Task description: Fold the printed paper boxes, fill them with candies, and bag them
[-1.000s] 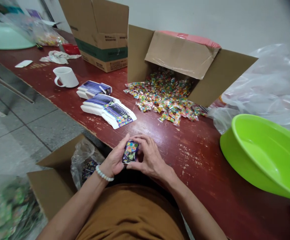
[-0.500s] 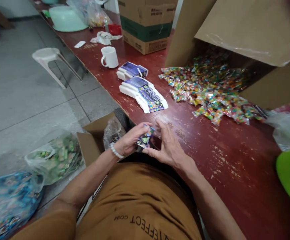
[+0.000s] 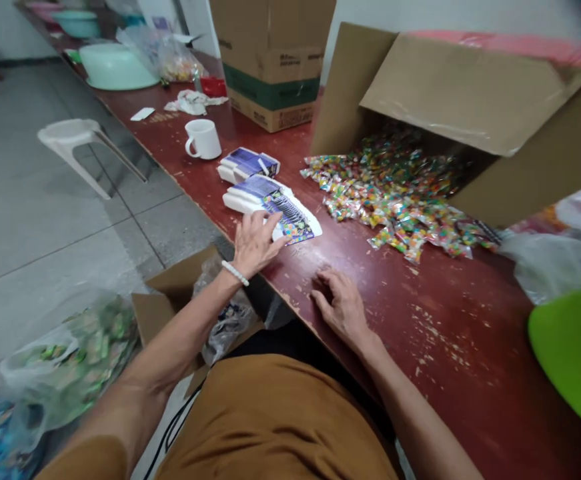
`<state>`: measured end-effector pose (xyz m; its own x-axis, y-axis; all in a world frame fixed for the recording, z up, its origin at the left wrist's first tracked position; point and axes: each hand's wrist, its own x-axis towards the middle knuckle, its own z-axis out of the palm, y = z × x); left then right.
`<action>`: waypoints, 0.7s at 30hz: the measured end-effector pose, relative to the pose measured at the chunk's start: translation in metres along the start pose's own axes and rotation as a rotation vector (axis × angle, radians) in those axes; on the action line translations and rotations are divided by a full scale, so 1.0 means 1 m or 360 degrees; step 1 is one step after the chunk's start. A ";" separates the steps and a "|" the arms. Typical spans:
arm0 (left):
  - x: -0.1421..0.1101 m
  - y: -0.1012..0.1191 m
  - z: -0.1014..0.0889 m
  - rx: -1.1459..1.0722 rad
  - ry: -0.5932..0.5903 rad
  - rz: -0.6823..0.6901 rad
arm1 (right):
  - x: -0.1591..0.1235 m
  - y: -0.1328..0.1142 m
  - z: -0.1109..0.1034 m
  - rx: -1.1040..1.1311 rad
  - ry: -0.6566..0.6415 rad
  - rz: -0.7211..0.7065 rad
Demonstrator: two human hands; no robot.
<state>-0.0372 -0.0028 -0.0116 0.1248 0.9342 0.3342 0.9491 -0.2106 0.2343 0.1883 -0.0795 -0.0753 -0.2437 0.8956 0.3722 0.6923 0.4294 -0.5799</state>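
We note a white ceramic mug (image 3: 206,139) near the front edge of the red tabletop (image 3: 450,347). Next, the left hand (image 3: 255,245), partly open, has its fingertips at a fanned purple-and-white cardboard carton stack (image 3: 291,208) near that edge; we cannot tell whether it grips. The right hand (image 3: 343,303) rests loosely curled, empty, by the front edge. Farther right, clear-wrapped multicoloured candies (image 3: 395,207) spill from a brown cardboard box (image 3: 445,93).
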 end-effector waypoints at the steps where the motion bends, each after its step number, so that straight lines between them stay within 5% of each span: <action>1: 0.007 0.007 0.004 0.0107 -0.0045 0.0017 | 0.000 -0.001 0.001 -0.0009 0.0012 -0.0012; 6: 0.027 0.011 0.015 0.0372 -0.0293 0.0064 | 0.001 -0.001 0.001 0.0019 0.0050 0.0011; 15: 0.027 0.014 0.013 0.0463 -0.0260 0.0133 | 0.003 -0.004 0.002 0.0047 0.0070 0.0041; 21: 0.036 0.014 0.008 0.0134 -0.0331 0.0003 | 0.004 -0.008 -0.001 0.0057 0.0068 0.0048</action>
<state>-0.0169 0.0301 -0.0039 0.1752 0.9750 0.1367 0.9685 -0.1957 0.1542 0.1823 -0.0795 -0.0689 -0.1935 0.9026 0.3845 0.6739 0.4071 -0.6165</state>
